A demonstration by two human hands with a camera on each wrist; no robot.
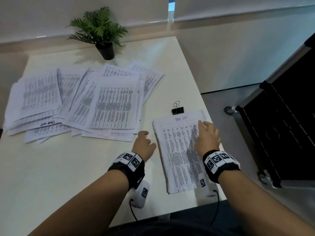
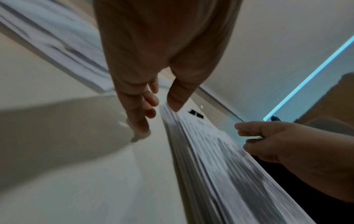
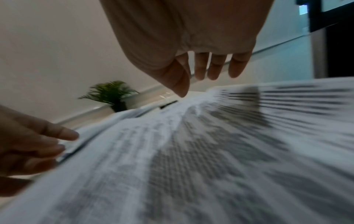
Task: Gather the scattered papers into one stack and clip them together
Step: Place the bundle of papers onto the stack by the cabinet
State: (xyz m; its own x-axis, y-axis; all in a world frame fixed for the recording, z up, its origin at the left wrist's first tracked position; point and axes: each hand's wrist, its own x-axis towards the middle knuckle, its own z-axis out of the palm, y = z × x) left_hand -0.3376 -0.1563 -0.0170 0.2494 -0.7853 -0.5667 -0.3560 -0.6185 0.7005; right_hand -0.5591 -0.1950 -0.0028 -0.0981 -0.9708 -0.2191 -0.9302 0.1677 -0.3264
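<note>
A neat stack of printed sheets (image 1: 177, 150) headed "TASK LIST" lies near the table's right edge. A black binder clip (image 1: 177, 109) sits on the table just beyond its top edge. Many loose printed papers (image 1: 81, 103) are spread in an overlapping heap across the left and middle of the table. My left hand (image 1: 144, 142) rests on the table against the stack's left edge (image 2: 184, 136), fingers loose, holding nothing. My right hand (image 1: 207, 135) hovers over the stack's upper right part (image 3: 210, 136) with fingers straight and slightly spread.
A small potted fern (image 1: 100, 31) stands at the back of the white table (image 1: 68, 176). A black case with metal trim (image 1: 281, 125) sits on the floor right of the table. The table's right edge runs close beside the stack.
</note>
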